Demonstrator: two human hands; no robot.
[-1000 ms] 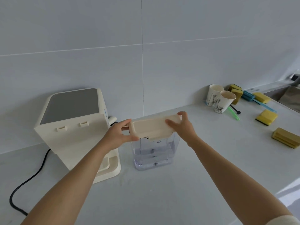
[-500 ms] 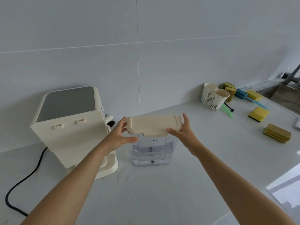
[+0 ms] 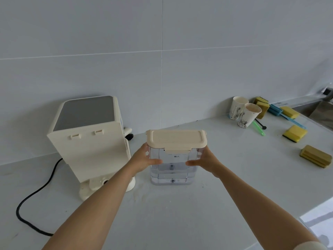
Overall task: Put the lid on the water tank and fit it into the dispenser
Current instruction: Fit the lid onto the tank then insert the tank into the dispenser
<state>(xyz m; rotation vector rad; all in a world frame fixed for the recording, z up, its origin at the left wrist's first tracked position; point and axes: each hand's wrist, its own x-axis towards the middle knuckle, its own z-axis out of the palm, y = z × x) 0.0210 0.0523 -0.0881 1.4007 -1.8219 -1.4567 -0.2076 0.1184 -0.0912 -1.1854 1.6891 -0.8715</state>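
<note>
Where the white counter (image 3: 180, 222) fills the lower half of the frame, the following stand.

Water tank (image 3: 172, 170), clear plastic, centre of frame, upright, part filled with water, base at or just above the counter; contact cannot be told. Lid (image 3: 175, 138), cream, seated flat on the tank's top, its front tab hanging over the near wall.

Left hand (image 3: 143, 159): half closed on the tank's left wall, thumb across the near face. Right hand (image 3: 205, 161): likewise curled on the right wall, thumb on the near face. Both grip the tank below the lid.

Dispenser (image 3: 90, 139), cream with a grey top, left of centre, just beside the tank and apart from it; black cord (image 3: 34, 195) trailing to the lower left.

Upper right, near the tiled wall (image 3: 162, 51): two paper cups (image 3: 242, 114), touching; yellow sponges (image 3: 295, 133), several, scattered; a blue brush (image 3: 281, 114); a green stick (image 3: 258, 128).
</note>
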